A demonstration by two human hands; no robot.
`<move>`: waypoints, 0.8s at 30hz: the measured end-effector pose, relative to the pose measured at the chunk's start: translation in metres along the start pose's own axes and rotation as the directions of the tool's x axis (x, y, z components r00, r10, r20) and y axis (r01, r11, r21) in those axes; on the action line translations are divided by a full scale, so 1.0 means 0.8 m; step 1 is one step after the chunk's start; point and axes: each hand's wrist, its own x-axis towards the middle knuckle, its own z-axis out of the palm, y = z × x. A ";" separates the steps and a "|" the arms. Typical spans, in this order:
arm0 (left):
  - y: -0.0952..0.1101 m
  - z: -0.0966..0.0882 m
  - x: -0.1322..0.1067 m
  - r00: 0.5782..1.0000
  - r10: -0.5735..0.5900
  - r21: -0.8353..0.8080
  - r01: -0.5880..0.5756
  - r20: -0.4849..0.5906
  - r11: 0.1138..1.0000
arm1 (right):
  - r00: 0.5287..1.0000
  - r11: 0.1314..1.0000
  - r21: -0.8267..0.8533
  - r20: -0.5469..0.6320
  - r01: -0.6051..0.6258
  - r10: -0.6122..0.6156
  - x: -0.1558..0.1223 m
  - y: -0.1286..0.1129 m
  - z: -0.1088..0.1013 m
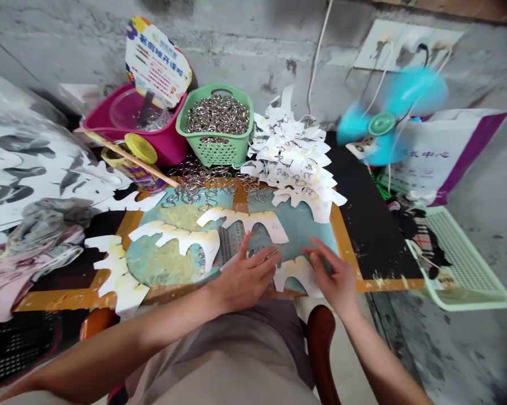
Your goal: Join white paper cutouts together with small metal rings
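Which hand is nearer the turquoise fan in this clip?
Right: the right hand is below and left of the turquoise fan. The left hand is farther off in that same direction.

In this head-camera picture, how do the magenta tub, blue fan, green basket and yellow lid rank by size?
1. Magenta tub and spinning blue fan: they look about alike, so I won't rank them.
2. Green basket
3. Yellow lid
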 end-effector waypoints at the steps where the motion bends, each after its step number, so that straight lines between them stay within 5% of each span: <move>1: 0.000 0.000 -0.001 1.000 0.006 -0.011 -0.006 0.008 1.000 | 0.995 1.000 -0.017 -0.096 -0.010 0.009 -0.001 -0.002 -0.003; 3: 0.001 -0.001 -0.004 0.999 0.034 -0.031 -0.034 0.020 0.999 | 0.989 0.991 -0.102 -0.112 0.083 -0.095 -0.006 -0.009 -0.003; 6: 0.002 0.000 -0.009 0.996 0.078 -0.054 -0.076 0.048 0.996 | 0.929 0.911 -0.205 0.171 0.359 -0.328 -0.013 -0.017 0.010; 8: 0.002 0.001 -0.011 0.995 0.081 -0.072 -0.077 0.063 0.994 | 0.881 0.860 -0.247 0.285 0.447 -0.376 -0.016 -0.017 0.020; 20: -0.004 -0.008 -0.002 0.991 0.100 -0.196 -0.082 0.088 0.977 | 0.863 0.849 -0.309 0.420 0.429 -0.283 0.004 -0.016 0.023; 24: -0.008 -0.013 0.013 0.995 0.028 -0.240 -0.003 0.100 0.971 | 0.859 0.857 -0.289 0.427 0.427 -0.284 0.008 -0.015 0.024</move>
